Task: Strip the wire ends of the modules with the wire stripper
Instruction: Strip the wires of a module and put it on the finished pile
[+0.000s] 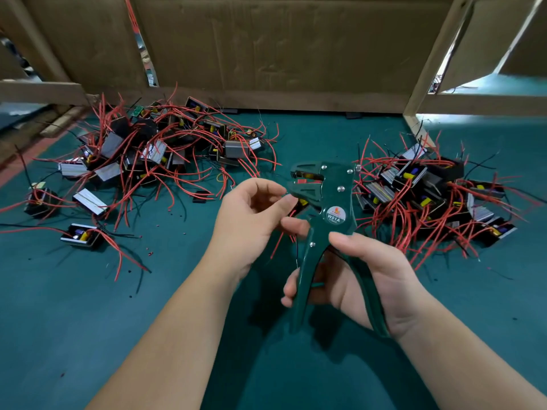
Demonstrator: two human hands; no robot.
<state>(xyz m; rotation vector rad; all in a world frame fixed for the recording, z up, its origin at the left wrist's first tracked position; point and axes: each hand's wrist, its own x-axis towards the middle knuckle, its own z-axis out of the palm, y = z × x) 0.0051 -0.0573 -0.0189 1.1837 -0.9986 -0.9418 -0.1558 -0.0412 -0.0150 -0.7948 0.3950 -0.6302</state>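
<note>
Teal felt-covered table top. Big tangled pile of small black box modules with red and black wires lay far left, a similar pile far right, well apart. One loose black module sat near the left pile. Tiny red insulation scraps were scattered just beside it.

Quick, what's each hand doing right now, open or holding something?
Left hand: grips a mostly hidden module at the head of the stripper.
Right hand: grips the stripper's handles.
</note>
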